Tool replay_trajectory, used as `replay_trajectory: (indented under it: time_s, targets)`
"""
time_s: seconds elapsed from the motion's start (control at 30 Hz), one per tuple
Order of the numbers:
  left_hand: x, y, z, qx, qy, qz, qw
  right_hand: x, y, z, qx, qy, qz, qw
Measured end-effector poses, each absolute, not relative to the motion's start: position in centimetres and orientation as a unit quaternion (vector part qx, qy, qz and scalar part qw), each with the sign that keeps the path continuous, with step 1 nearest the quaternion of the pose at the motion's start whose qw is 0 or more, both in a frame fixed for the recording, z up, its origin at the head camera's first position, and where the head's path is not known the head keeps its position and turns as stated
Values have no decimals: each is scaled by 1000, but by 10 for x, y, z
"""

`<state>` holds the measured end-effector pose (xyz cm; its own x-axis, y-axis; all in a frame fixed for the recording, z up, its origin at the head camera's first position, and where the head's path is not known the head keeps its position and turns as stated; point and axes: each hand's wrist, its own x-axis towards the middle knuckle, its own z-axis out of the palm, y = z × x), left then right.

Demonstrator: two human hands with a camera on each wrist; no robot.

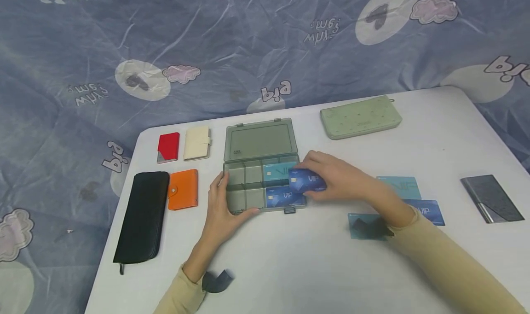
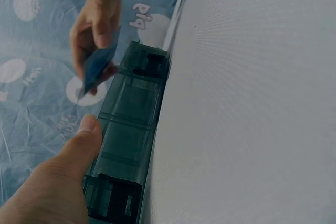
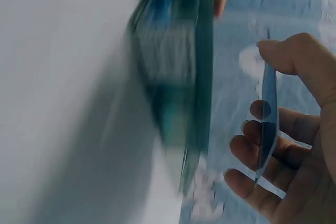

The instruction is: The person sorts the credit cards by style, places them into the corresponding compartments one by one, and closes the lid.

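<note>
The right hand (image 1: 337,176) is pinching a dark blue VIP card (image 1: 305,180), marked with a small pale chip, above the right end of a translucent grey-green compartment box (image 1: 254,198); the left hand (image 1: 221,215) is gripping its front-left corner. One teal card (image 1: 274,171) and one blue card (image 1: 279,197) are lying inside. Two loose teal cards (image 1: 402,187) and one loose blue card (image 1: 430,212) are lying outside, partly hidden; the box is blurring in the right wrist view.

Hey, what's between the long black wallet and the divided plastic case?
From the black wallet toward the case: first the orange card holder, then the left hand. The head view shows this.
</note>
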<state>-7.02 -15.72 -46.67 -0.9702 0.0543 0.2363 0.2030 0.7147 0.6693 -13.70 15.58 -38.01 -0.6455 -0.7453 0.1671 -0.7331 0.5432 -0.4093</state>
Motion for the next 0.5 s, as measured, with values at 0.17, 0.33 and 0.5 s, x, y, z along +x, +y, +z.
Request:
replay_trajectory:
  time_s: [0.17, 0.33, 0.5]
  targets:
    - [-70, -158, -468, -72, -921, -370, 101, -132, 122, -386, -457, 862, -216, -18]
    - [-71, -159, -469, -79, -921, -368, 103, -132, 105, -397, -458, 862, -215, -11]
    - [-71, -159, -469, -85, -920, -367, 107, -134, 101, -406, -450, 867, -213, 2]
